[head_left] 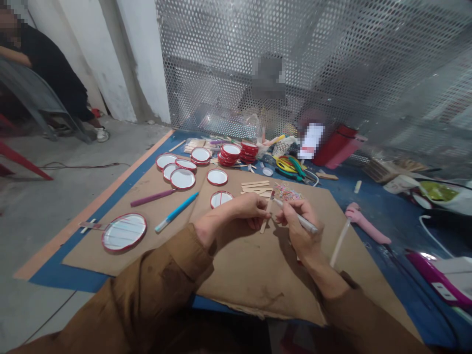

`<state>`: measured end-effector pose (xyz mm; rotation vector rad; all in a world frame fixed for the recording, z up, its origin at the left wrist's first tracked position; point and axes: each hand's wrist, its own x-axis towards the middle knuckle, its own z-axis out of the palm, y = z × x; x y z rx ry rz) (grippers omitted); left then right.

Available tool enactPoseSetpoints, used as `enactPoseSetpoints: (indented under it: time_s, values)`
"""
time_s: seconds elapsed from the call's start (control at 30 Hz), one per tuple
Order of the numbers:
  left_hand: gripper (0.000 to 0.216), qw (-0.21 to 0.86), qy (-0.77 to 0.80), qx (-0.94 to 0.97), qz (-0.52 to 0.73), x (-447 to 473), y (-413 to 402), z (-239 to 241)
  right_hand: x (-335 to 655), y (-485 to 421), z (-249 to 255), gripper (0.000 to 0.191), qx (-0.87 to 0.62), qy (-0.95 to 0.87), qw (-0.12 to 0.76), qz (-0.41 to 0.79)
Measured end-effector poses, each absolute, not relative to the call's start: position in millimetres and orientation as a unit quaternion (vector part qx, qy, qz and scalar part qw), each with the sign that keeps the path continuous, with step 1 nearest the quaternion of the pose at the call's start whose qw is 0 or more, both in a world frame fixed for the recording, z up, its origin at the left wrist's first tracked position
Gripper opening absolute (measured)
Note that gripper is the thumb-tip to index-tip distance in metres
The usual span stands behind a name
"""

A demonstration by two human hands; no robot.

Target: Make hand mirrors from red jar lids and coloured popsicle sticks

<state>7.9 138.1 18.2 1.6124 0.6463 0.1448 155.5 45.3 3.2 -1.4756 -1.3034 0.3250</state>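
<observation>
Two brown sleeves (pixel 177 260); left fingers (pixel 262 213) pinch one stick (pixel 263 226), right fingers (pixel 291 212) one pen (pixel 308 225) (one blue marker (pixel 177 211) apart).

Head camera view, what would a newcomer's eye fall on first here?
Probably the middle, where the left hand holds a wooden stick and the right hand holds a pale pen close to it. Next, perhaps, the red-rimmed round lids clustered toward the back left, and the bright blue pen lying on the cardboard in front of them.

Seemingly concrete floor (pixel 121 142), perforated panel (pixel 217 59)
</observation>
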Motion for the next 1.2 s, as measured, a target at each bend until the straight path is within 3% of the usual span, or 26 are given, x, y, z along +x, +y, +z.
enactPoseSetpoints:
  time_s: [1.2]
  values:
    - [0.023,0.643,0.279,0.709,0.075,6,136,22,155,44,3,0.023,-0.605,-0.571,0.533,0.153]
